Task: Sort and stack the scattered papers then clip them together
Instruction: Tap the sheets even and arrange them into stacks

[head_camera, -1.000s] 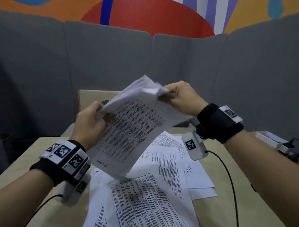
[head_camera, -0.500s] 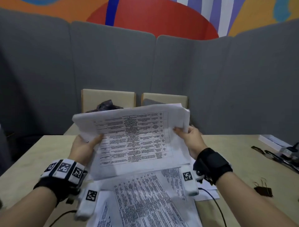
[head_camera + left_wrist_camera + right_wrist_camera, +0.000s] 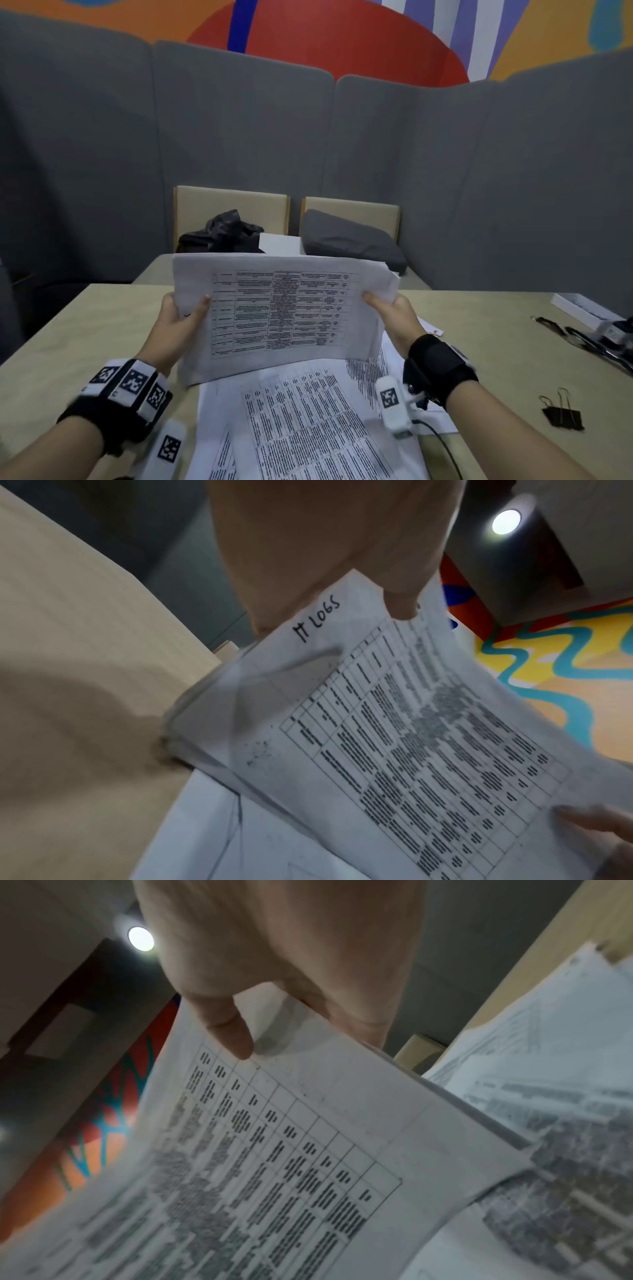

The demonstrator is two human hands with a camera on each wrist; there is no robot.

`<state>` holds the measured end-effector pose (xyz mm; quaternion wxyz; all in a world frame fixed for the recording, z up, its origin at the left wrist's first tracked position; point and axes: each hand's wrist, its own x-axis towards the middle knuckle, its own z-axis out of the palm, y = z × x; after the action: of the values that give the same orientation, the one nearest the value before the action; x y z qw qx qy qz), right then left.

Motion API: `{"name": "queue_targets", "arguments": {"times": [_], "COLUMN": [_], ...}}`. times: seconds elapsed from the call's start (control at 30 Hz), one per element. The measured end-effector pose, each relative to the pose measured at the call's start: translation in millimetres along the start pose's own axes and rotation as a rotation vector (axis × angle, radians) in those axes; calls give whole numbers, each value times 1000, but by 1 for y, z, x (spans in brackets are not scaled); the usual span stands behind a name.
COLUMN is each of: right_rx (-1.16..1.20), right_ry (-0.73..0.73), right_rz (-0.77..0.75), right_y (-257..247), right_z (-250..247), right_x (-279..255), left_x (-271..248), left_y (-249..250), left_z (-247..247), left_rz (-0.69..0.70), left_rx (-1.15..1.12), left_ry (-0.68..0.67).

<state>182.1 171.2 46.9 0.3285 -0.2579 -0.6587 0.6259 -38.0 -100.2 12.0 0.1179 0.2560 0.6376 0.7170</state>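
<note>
Nearest first: had a bunch of loose sheets [image 3: 308,428] lying flat on the table [image 3: 85,325], just in front of and under the stack [image 3: 281,308]. Overlapped at odd angles, with a few poking out past its right side too. So none of that lot gathered yet.

Then the stack itself: held up with the long side across and tilted back a bit. Lower edge down at those sheets or just above them, couldn't tell which. Gripped its left edge with the left hand [image 3: 178,322], thumb [image 3: 202,303] pressed flat on the front. Other fingers tucked behind the paper, so couldn't tell how spread. Same deal on the right edge with the right hand [image 3: 394,315], thumb [image 3: 373,301] in front pinching against fingers hidden behind. Looked like several sheets in there, not quite flush at the top right corner. Spotted "IT LOGS" [image 3: 316,618] handwritten near the left corner.

Well off to the stack's right: a black clip [image 3: 561,413] lying on the table, not touched.

Behind the stack: two chairs [image 3: 233,205], with something dark bundled on one.

Reckoned it partway at best. Gathering begun, probably mid-squaring. Left to do: pick up the rest, sort, tap flush, then clip.
</note>
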Motion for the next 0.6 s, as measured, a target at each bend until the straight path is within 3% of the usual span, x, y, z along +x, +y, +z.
{"name": "queue_targets", "arguments": {"times": [0.1,0.23,0.43,0.6], "right_rx": [-26,43,-40,79], "right_ry": [5,99,129,88], "right_rz": [11,34,-13,-70], "right_y": [-1,-1,-6,-21], "right_z": [17,23,28,10], "right_x": [6,14,19,23], "left_x": [3,2,-4,-2], "left_y": [5,4,15,38], "left_z": [9,17,14,10], "left_rz": [-14,2,49,131], "left_rx": [30,26,21,16], "left_ry": [-5,115,53,51]}}
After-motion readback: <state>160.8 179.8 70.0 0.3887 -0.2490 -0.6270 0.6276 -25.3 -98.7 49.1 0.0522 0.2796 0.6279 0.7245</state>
